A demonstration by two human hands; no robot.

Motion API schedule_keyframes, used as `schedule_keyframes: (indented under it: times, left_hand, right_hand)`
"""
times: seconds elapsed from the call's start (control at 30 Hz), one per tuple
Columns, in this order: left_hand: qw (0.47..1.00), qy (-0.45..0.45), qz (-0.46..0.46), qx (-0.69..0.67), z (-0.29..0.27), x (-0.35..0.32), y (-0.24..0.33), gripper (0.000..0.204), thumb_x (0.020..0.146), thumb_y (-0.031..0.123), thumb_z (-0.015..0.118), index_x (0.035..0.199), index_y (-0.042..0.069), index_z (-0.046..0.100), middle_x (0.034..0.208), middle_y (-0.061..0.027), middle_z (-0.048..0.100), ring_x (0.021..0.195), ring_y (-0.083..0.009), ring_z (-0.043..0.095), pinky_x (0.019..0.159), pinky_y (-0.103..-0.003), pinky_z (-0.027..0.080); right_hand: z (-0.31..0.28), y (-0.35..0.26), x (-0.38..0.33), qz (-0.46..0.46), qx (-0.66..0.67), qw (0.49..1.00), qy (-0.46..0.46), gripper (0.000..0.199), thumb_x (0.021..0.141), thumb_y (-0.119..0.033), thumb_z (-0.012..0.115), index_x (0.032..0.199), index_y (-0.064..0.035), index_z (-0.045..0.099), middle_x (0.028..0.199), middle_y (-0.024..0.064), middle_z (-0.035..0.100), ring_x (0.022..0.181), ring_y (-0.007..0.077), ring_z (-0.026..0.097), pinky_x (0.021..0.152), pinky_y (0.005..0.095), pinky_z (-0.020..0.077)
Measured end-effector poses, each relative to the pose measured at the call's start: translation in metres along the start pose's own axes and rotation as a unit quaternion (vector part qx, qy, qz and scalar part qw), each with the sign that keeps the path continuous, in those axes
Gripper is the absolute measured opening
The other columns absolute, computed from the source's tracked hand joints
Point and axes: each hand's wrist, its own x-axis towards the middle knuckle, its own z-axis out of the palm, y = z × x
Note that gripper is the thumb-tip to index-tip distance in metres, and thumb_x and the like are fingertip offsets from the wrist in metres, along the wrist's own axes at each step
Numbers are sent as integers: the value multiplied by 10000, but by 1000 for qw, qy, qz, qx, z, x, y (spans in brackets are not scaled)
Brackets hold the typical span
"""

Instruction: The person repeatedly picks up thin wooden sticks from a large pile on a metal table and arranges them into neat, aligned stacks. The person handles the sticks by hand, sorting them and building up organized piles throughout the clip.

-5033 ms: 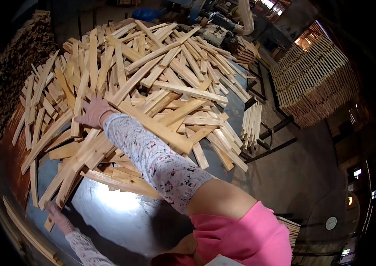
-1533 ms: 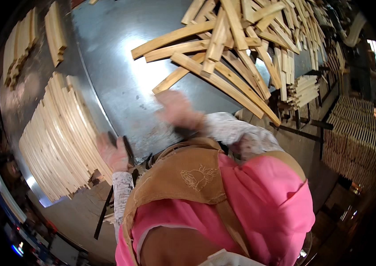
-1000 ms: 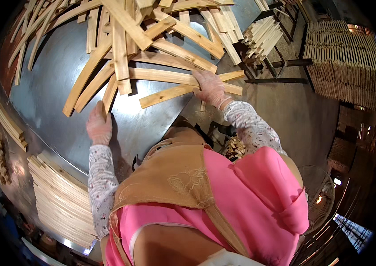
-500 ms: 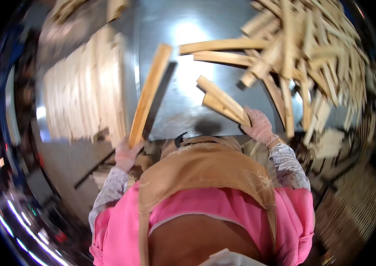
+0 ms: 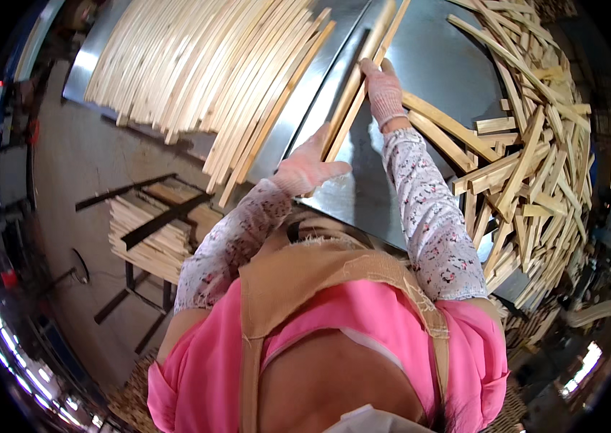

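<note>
Both gloved hands gripped the same pair of long pale wooden strips (image 5: 354, 86): the left hand (image 5: 307, 167) closed around their near end, thumb spread to the side, and the right hand (image 5: 383, 90) lay farther up with its fingers (image 5: 372, 71) wrapped over them. The strips lay slanted across the grey sheet-metal tabletop (image 5: 421, 58), running from the left hand away toward the table's far edge.

Nearest of all, below the table's near edge, stood a low dark metal rack of stacked cut boards (image 5: 152, 234) on the concrete floor (image 5: 75, 166), with open floor around it. Left of the held strips, a neat fanned row of long thin pale slats (image 5: 212, 65) covered the table's left part, their near ends overhanging its edge. Between that row and the held strips the bare metal showed only as a narrow band. Right of the strips a wider bare patch of tabletop lay open, bounded farther right by a loose jumbled heap of short wooden offcuts (image 5: 529, 137) reaching the table's right edge.
</note>
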Motion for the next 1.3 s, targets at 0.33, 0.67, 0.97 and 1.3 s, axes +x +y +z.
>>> schedule_keyframes:
  times: [0.33,0.67,0.97,1.3]
  left_hand:
    - [885,-34,-48,-461,-53,-13,-122,846,982,324,756,1645,-60,397,1553,-188,580,1406,-257,560,1198,-360,439]
    - [850,-38,48,-523,-92,-28,-115,783,991,274,762,1640,-18,435,1539,-163,609,1223,-233,689,1080,-339,543]
    - [958,266,-86,57,-188,-25,-178,665,1023,350,699,1590,55,519,1556,-184,604,1456,-294,545,1237,-422,415]
    - [857,-9,-98,506,-68,-75,-93,707,1101,559,415,1676,147,420,1751,-103,372,1609,-305,319,1312,-563,209]
  right_hand:
    - [75,65,11,-244,-309,918,-43,366,1111,-265,440,1100,38,644,998,325,716,1003,442,725,910,514,578]
    - [112,90,-11,-263,-572,701,-336,503,1099,-375,472,1392,14,597,1258,414,687,1136,513,724,970,551,584]
    - [143,15,-86,50,-228,939,-252,1122,906,-602,732,1547,198,275,1091,309,762,1091,414,761,964,446,576]
    - [120,35,-94,119,82,969,-200,503,879,-76,779,1326,30,575,951,138,732,855,271,721,772,406,600]
